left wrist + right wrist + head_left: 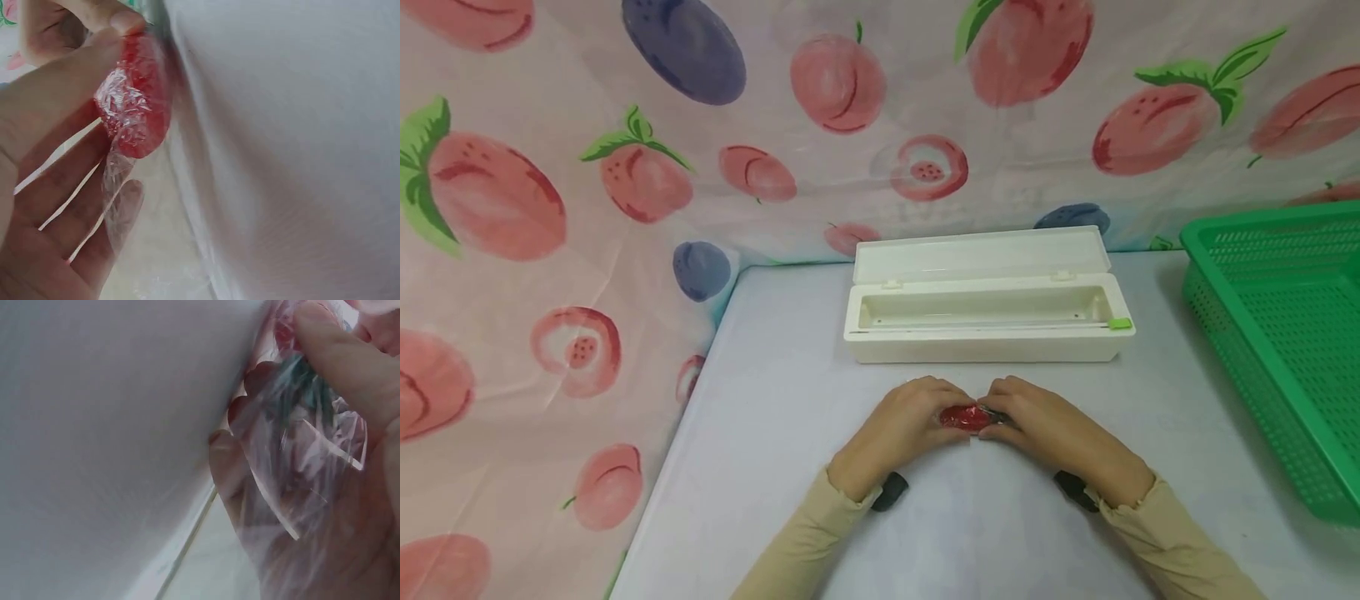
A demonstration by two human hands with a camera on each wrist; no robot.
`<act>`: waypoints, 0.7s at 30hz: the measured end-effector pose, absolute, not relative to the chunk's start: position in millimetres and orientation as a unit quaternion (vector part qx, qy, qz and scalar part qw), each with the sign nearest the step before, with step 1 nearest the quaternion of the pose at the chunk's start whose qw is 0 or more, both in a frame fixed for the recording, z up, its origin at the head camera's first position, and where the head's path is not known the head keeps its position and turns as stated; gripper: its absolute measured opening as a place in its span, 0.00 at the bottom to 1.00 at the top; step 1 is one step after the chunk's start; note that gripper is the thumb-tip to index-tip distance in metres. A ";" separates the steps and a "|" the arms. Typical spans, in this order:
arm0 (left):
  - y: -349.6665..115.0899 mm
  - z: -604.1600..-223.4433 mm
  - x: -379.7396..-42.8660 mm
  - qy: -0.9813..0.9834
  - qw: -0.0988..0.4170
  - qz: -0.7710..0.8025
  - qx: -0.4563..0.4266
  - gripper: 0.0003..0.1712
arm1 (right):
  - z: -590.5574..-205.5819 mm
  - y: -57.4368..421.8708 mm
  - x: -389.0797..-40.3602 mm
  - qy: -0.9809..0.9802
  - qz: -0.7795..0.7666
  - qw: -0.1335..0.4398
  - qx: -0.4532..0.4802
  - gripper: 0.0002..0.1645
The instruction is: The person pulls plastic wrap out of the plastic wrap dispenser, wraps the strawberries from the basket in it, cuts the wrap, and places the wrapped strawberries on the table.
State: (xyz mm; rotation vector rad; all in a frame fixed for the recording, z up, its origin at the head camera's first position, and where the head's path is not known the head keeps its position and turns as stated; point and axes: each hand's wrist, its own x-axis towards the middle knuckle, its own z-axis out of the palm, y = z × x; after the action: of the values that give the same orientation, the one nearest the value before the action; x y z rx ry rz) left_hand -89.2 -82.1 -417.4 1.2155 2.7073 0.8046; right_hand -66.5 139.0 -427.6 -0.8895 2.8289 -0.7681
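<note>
Both hands hold one small, rounded red piece [966,417] with a dark green end, wrapped in clear cling film. My left hand [917,421] has it by the left part, thumb on top and other fingers stretched out behind in the left wrist view. There the red piece [140,97] shines through creased film, and a loose film tail [115,187] hangs over the fingers. My right hand [1037,423] pinches the green end. In the right wrist view more loose film [294,475] drapes over its fingers, and the green part [303,387] lies under the thumb.
Just beyond the hands stands a long white cling film box [985,350], its lid [981,257] tipped back and a bright green slider [1120,323] at the right of its front rim. A green plastic basket [1232,350] is at the right. Fruit-patterned cloth [647,333] hangs behind and left.
</note>
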 end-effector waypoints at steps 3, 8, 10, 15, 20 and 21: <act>-81.1 -419.3 -89.0 0.885 0.045 0.258 0.386 0.22 | -428.0 139.2 -67.0 0.921 -0.256 0.040 -0.290 0.10; -79.4 -423.9 -89.8 0.893 0.050 0.245 0.375 0.20 | -429.7 139.1 -65.5 0.927 -0.231 0.000 -0.294 0.14; -79.1 -424.7 -90.5 0.893 0.053 0.247 0.373 0.19 | -429.8 139.3 -65.5 0.929 -0.220 -0.019 -0.297 0.17; -79.5 -426.3 -91.6 0.889 0.058 0.247 0.381 0.19 | -429.2 140.3 -66.2 0.930 -0.209 -0.036 -0.301 0.21; -79.0 -426.5 -91.7 0.887 0.055 0.240 0.390 0.22 | -428.7 140.4 -66.6 0.933 -0.205 -0.035 -0.293 0.16; -78.8 -426.1 -91.6 0.887 0.056 0.239 0.391 0.22 | -428.7 140.4 -66.7 0.933 -0.207 -0.032 -0.291 0.16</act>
State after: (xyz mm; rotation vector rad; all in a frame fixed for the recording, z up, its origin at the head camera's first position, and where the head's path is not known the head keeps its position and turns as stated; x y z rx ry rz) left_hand -91.6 -78.8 -426.1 1.1855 2.6909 0.7255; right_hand -66.7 140.4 -428.7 -0.9345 2.9931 -0.6651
